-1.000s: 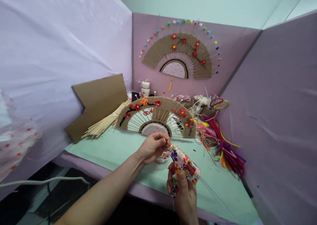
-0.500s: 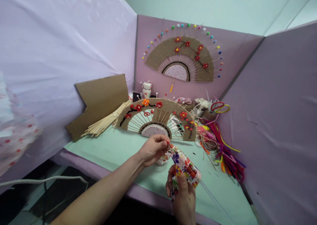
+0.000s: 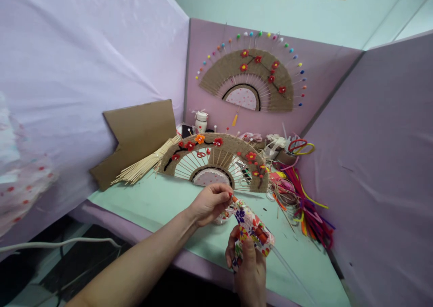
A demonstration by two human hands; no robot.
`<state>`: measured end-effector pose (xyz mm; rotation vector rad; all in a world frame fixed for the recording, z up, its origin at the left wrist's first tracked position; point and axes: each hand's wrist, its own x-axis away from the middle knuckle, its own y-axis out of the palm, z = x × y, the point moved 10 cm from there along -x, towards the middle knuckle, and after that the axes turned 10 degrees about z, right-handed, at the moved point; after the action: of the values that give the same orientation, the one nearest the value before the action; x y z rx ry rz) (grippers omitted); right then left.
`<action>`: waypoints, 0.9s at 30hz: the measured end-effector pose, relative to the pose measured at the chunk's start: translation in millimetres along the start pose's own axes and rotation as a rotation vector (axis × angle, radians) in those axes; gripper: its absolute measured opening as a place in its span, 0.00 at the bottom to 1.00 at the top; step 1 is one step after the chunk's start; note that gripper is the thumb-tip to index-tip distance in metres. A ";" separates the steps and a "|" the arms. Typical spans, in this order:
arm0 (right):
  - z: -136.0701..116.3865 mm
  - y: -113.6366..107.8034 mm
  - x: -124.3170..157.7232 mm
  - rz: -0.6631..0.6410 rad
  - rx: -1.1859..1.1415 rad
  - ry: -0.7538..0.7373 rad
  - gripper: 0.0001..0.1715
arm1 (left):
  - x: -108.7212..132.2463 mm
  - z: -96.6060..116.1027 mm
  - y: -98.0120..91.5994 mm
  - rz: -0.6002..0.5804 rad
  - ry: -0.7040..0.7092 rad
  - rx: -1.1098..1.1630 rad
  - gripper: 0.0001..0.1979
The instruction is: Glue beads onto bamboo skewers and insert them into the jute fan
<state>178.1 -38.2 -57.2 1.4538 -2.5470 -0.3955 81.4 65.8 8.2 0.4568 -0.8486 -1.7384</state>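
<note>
My right hand [image 3: 248, 262] is wrapped round the handle of a flower-patterned hot glue gun [image 3: 252, 221], whose clear glue stick [image 3: 287, 268] sticks out at the back. Its orange nozzle points up and left toward my left hand [image 3: 213, 203]. Between the thumb and fingertips of that hand is a small red ball [image 3: 230, 194], at or very near the nozzle tip; I cannot tell whether they touch. Below the left hand, a clear tub [image 3: 221, 217] of small pieces is partly hidden. Just beyond stands a twine-covered fan [image 3: 221, 140] with red and orange flowers.
A bundle of thin sticks [image 3: 145, 162] and a cardboard piece [image 3: 144, 126] are at the left. Pipe cleaners [image 3: 307, 208] lie at the right beside scissors [image 3: 301, 147] in a holder. A finished-looking fan [image 3: 250, 75] hangs on the back panel, above a white jar [image 3: 200, 122].
The view has shifted very slightly. Both hands, the red ball and the glue gun keep nearly the same position.
</note>
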 end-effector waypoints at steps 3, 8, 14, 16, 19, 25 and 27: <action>-0.1 1.7 0.1 -0.009 -0.024 0.018 0.27 | -0.3 -1.1 -1.1 0.002 -0.007 0.003 0.21; 0.8 1.7 -0.1 -0.015 -0.020 0.012 0.27 | -1.3 -2.3 -3.6 0.007 -0.002 -0.010 0.21; 3.1 -0.4 0.9 -0.016 0.017 0.006 0.26 | -1.8 -2.8 -5.7 0.011 0.005 -0.006 0.20; 1.7 0.4 0.6 -0.018 0.025 -0.005 0.27 | -1.3 -1.8 -5.4 0.013 0.010 -0.013 0.20; 0.0 1.5 0.4 -0.017 0.024 -0.007 0.27 | -0.4 -1.0 -4.3 0.012 0.009 -0.017 0.20; -1.3 -0.3 0.7 -0.003 0.025 -0.027 0.26 | -1.1 -1.9 -6.5 0.026 0.002 -0.007 0.20; -0.6 -1.2 1.1 0.003 0.019 -0.023 0.26 | -1.4 -2.8 -7.6 0.028 0.000 -0.008 0.20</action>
<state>178.7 -39.8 -57.0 1.4602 -2.5775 -0.3907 78.7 67.3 0.6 0.4375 -0.8433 -1.7153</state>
